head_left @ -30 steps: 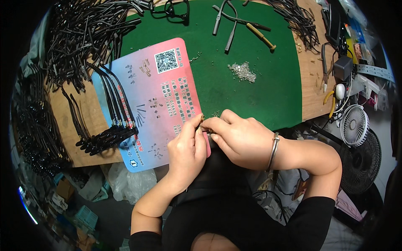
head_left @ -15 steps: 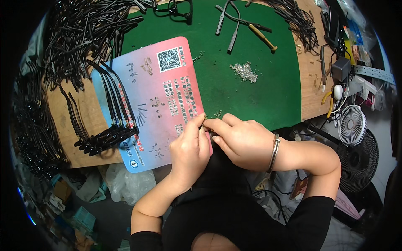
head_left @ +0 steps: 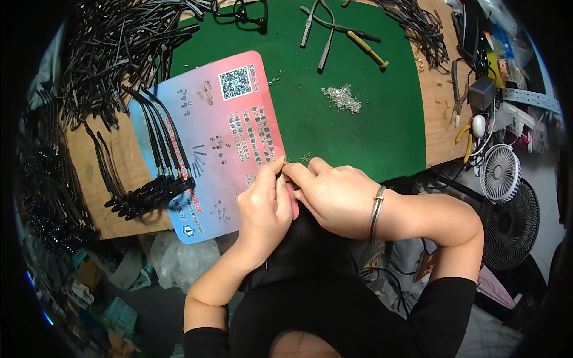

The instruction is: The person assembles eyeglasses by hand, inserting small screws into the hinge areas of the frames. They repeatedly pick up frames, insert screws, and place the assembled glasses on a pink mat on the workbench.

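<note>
My left hand (head_left: 262, 201) and my right hand (head_left: 337, 194) meet fingertip to fingertip at the near edge of the table. Both are closed in a pinch around something small that my fingers mostly hide, so I cannot make out its kind. Under and beside my left hand lies a pink and blue printed mat (head_left: 245, 128). Sorted little groups of small screws (head_left: 206, 92) and dark pins (head_left: 200, 161) rest on it. A few tiny brass-coloured pieces (head_left: 305, 157) lie just beyond my fingertips on the green mat (head_left: 382, 134).
Black eyeglass frames (head_left: 149, 197) stand folded at the mat's left. Loose black temples (head_left: 119, 53) pile up at the far left. Farther off are a heap of tiny clear-silver parts (head_left: 343, 99), a brass-handled tool (head_left: 367, 50), pliers (head_left: 457, 98) and a white fan (head_left: 500, 173).
The whole scene has shifted slightly left in the picture. My hands stay pinched together at the same spot by the mat's edge, with little visible change.
</note>
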The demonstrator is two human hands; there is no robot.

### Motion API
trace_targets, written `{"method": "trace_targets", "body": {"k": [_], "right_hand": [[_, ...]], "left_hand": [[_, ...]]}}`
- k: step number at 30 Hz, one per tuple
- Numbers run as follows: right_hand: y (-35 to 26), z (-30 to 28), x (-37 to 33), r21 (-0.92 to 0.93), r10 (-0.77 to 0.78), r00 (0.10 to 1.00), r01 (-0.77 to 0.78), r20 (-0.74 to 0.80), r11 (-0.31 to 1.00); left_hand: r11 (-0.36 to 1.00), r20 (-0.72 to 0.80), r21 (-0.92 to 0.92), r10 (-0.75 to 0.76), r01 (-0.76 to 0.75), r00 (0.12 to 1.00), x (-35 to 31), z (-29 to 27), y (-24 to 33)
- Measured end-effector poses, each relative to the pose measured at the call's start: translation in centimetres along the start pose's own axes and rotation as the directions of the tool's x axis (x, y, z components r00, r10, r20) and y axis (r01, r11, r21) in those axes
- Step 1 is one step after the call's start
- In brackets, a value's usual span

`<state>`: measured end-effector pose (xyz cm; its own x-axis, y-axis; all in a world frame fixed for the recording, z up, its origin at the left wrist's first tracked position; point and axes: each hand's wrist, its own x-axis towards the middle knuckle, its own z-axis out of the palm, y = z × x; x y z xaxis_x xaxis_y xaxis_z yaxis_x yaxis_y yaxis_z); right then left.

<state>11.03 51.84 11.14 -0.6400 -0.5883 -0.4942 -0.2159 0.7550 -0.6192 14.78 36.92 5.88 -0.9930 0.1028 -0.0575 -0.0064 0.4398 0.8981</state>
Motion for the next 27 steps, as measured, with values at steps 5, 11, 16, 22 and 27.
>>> {"method": "trace_targets", "body": {"k": [5, 11, 16, 22, 27], "right_hand": [[0.9, -0.6, -0.8, 0.094, -0.001, 1.000, 0.003, -0.020, 0.996], [3.7, -0.8, -2.1, 0.449, 0.094, 0.975, 0.007, -0.203, 0.893], [2.7, -1.5, -1.3, 0.424, -0.062, 0.940, 0.210, -0.335, 0.881], [2.5, -1.5, -1.3, 0.498, -0.027, 0.959, 0.170, -0.281, 0.850], [3.1, -1.6, -1.2, 0.437, -0.100, 0.954, 0.220, -0.281, 0.872]], "left_hand": [[0.944, 0.232, -0.195, -0.221, 0.268, 0.947, 0.1, -1.3, 0.3], [0.492, 0.594, -0.617, -0.221, 0.615, 0.773, -0.2, -2.4, 1.1], [0.575, 0.602, -0.560, -0.213, 0.597, 0.770, -0.4, -1.9, 1.9], [0.583, 0.522, -0.616, -0.201, 0.530, 0.829, -1.1, -1.5, 1.6], [0.708, 0.509, -0.504, -0.220, 0.496, 0.832, -0.7, -1.6, 2.0]]}}
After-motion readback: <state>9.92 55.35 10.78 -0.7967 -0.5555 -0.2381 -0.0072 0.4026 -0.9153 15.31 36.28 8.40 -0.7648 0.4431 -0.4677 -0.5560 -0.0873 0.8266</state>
